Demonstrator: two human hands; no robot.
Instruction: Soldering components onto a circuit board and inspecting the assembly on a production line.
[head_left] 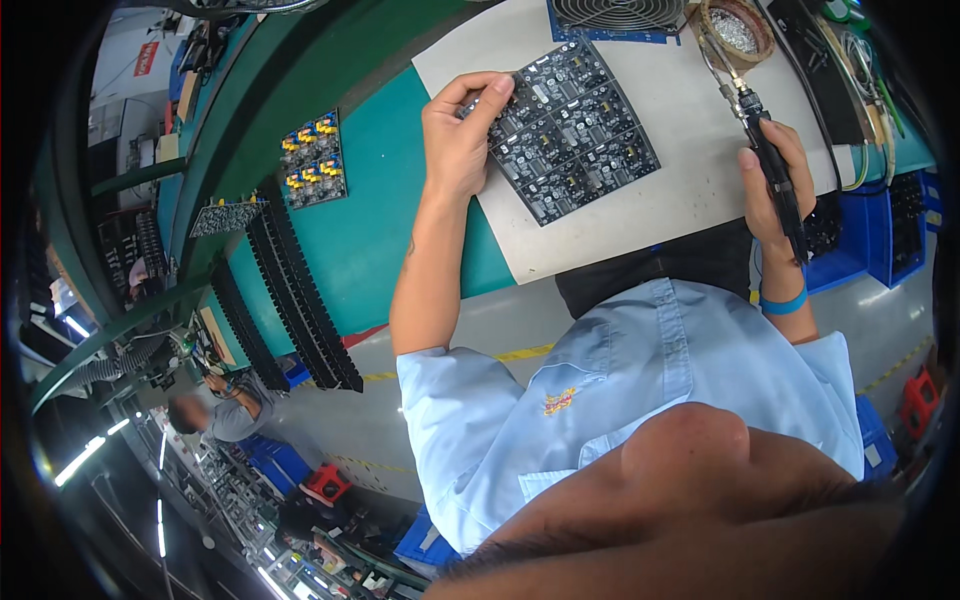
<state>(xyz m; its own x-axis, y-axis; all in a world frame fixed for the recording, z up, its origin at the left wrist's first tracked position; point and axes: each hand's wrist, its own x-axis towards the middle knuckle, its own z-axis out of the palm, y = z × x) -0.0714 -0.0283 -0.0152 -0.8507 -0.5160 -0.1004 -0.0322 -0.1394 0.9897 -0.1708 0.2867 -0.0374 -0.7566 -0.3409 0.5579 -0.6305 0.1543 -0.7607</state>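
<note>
My left hand (462, 140) pinches the upper left edge of a dark panel of several joined circuit boards (572, 130), thumb on top. The panel is angled over a white sheet (690, 190) on the bench. On the right, my right hand (778, 185) is closed around the black handle of a soldering iron (772, 160). Its metal front end points away from me, beside a round brown pot of silvery metal shavings (735, 32). The iron is apart from the panel, and its very tip is hard to make out.
A board with yellow and blue parts (313, 160) lies on the green mat (390, 200) at left, near long black slotted racks (290, 290). A round fan grille (625, 12) stands at the back. Blue bins (890, 240) sit at right. Another person (235, 412) works at far left.
</note>
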